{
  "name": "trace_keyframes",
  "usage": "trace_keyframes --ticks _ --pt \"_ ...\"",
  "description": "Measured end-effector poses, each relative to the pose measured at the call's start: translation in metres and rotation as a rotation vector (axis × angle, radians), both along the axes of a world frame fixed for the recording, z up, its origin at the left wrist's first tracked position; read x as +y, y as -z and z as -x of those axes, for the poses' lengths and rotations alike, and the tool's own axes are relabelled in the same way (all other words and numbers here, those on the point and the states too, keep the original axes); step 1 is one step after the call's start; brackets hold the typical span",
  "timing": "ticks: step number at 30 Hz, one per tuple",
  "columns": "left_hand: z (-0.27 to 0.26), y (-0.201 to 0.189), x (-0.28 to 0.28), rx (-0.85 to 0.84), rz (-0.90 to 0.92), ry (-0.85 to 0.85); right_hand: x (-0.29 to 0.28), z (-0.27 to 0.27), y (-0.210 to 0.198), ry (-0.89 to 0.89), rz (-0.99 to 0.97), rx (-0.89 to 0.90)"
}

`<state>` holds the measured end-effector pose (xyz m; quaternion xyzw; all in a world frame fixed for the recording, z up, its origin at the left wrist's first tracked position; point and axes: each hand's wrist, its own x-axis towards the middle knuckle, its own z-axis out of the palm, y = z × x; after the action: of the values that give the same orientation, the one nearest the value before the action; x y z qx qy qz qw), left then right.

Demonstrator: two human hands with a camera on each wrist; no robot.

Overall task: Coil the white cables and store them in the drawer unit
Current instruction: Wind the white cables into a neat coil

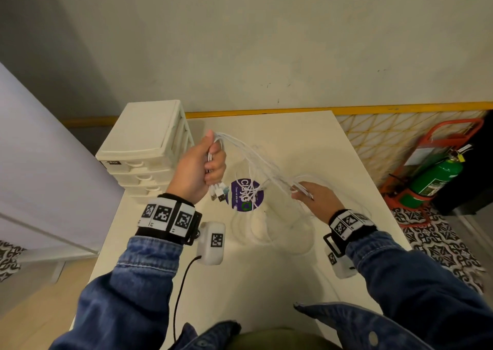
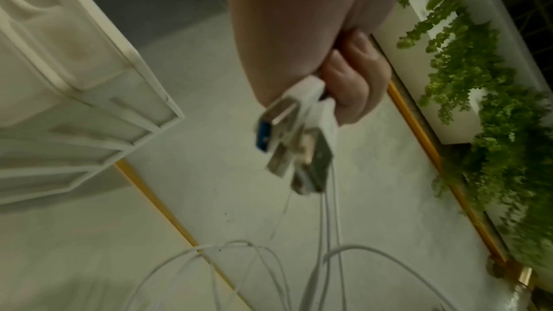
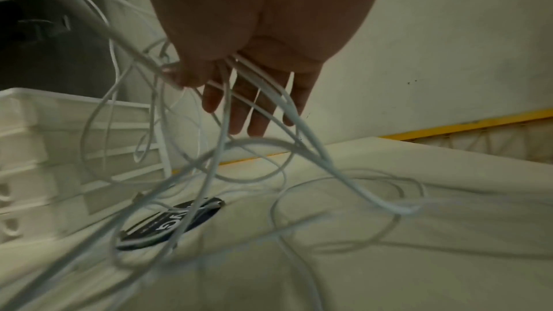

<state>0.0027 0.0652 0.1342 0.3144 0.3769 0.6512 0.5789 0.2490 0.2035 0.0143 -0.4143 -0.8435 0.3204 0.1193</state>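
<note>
While the white cables [image 1: 256, 160] are gripped at the plug ends by the left hand [image 1: 198, 167] and draped over the right hand's [image 1: 317, 199] straight fingers, loose loops could get knotted w/ pulling.

Person wears a blue denim jacket, sleeves [image 1: 138, 277] with lighter stitched cuffs; a metal snap button [image 1: 373, 338] on the right forearm, well below that cuff. Olive-green garment [image 1: 277, 339] shows between the arms at frame bottom. Each wrist has a black strap: left band [image 1: 168, 217] carries a row of white tiles with black square-code markers, right band [image 1: 350, 223] the same. A white camera box [image 1: 212, 243] with one code marker hangs just beside the left band; a black cable [image 1: 181, 291] runs from it. A similar white box [image 1: 340, 264] sits beside the right band.
</note>
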Motion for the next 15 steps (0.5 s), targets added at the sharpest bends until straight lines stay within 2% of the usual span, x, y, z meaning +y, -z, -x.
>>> trace_keyframes --ticks 4,8,11,13,15 --pt "0.005 0.002 -0.001 0.107 0.127 -0.062 0.004 -0.005 -0.004 0.072 0.112 0.076" --pt "-0.001 0.002 0.000 0.339 0.221 0.015 0.000 0.005 -0.034 0.090 0.095 0.349" --pt "-0.016 0.002 0.002 0.445 0.216 0.152 -0.017 0.032 -0.060 0.003 -0.017 0.427" --pt "-0.027 0.000 0.003 0.483 0.181 0.217 -0.030 0.053 -0.070 -0.099 0.035 0.432" --pt "-0.031 -0.005 0.003 0.435 0.139 0.229 -0.040 0.068 -0.067 -0.179 0.082 0.405"
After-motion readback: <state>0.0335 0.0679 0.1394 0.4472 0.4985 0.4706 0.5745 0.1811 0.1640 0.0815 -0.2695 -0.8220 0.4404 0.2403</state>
